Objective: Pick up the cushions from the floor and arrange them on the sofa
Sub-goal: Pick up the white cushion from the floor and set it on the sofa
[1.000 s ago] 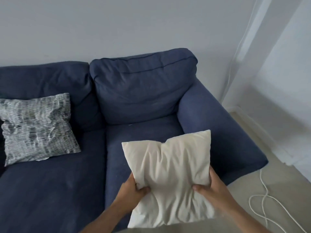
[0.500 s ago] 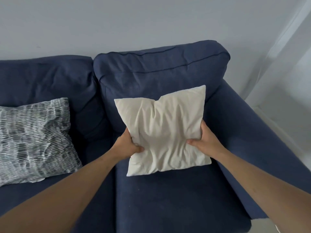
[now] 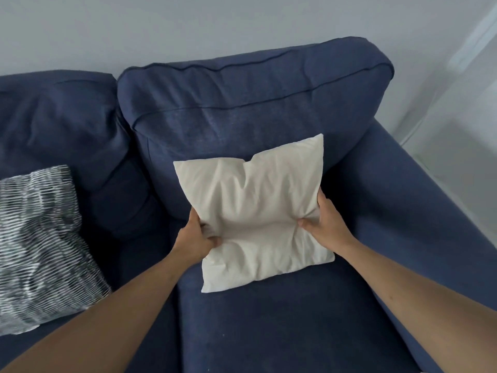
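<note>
A plain cream cushion [image 3: 255, 211] rests on the right seat of the dark blue sofa [image 3: 269, 324], its top leaning against the right back cushion [image 3: 242, 103]. My left hand [image 3: 195, 239] grips its lower left edge. My right hand [image 3: 326, 224] pinches its right edge, thumb pressed into the fabric. A grey and white patterned cushion [image 3: 40, 243] lies on the left seat, propped against the left back cushion.
The sofa's right armrest [image 3: 419, 211] runs along the right of the cream cushion. A pale wall [image 3: 188, 28] stands behind the sofa, and a white curtain or wall corner [image 3: 468, 76] is at the far right.
Both hands carried the cream cushion from in front of the sofa forward and set it down on the right seat against the back cushion. The view has moved closer to the sofa.
</note>
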A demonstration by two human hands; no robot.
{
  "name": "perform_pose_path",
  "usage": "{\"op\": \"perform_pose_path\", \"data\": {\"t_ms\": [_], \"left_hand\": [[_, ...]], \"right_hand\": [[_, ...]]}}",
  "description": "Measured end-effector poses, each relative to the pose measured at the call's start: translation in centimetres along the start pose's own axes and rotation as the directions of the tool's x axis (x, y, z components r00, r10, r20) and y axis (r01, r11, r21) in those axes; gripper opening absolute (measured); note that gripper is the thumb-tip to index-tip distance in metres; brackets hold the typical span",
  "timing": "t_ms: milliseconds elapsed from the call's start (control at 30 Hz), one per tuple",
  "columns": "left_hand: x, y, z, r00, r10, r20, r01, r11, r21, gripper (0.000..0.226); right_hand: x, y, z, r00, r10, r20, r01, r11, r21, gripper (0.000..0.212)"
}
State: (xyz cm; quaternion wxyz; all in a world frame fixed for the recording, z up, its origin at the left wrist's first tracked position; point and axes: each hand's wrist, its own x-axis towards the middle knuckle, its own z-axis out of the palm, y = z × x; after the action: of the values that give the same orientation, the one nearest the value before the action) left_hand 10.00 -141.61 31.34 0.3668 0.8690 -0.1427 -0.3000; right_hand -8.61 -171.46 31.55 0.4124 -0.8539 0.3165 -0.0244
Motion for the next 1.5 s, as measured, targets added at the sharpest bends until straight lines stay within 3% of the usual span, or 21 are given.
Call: {"op": "perform_pose_path", "data": {"t_ms": [433,733,967,1133,1267,1500], "left_hand": [[0.2,-0.6,-1.0,0.996,0.016,0.082,-0.027,0.991,0.131,0.098],[-0.9,-0.3,-0.9,0.996,-0.007,0.092,0.0,0.997,0.077,0.096],[-3.1,-1.5,0.0,0.992,-0.088,0.093,0.086,0.996,0.029,0.097],[-7.3,-1.6,0.6,0.976,-0.209,0.06,0.209,0.978,0.009,0.114],[-11.4,-1.3,1.7,0.971,-0.239,0.001,0.238,0.968,-0.075,0.104],[-12.0,1.1,3.0,0.95,-0.22,-0.222,0.184,0.968,-0.17,0.091]], "right_hand": [[0.5,0.3,-1.1,0.996,0.007,0.087,-0.004,0.999,-0.04,0.114],[0.1,1.0,-1.7,0.992,0.028,0.121,-0.024,0.999,-0.031,0.113],[-0.8,2.5,-2.7,0.98,0.085,0.182,-0.095,0.994,0.049,0.128],[-3.8,3.3,-4.1,0.962,0.152,0.228,-0.175,0.981,0.087,0.112],[-7.2,2.8,-5.3,0.965,0.147,0.217,-0.169,0.982,0.088,0.094],[-7.3,-0.2,-6.6,0.996,-0.006,0.089,0.005,1.0,0.004,0.08]]}}
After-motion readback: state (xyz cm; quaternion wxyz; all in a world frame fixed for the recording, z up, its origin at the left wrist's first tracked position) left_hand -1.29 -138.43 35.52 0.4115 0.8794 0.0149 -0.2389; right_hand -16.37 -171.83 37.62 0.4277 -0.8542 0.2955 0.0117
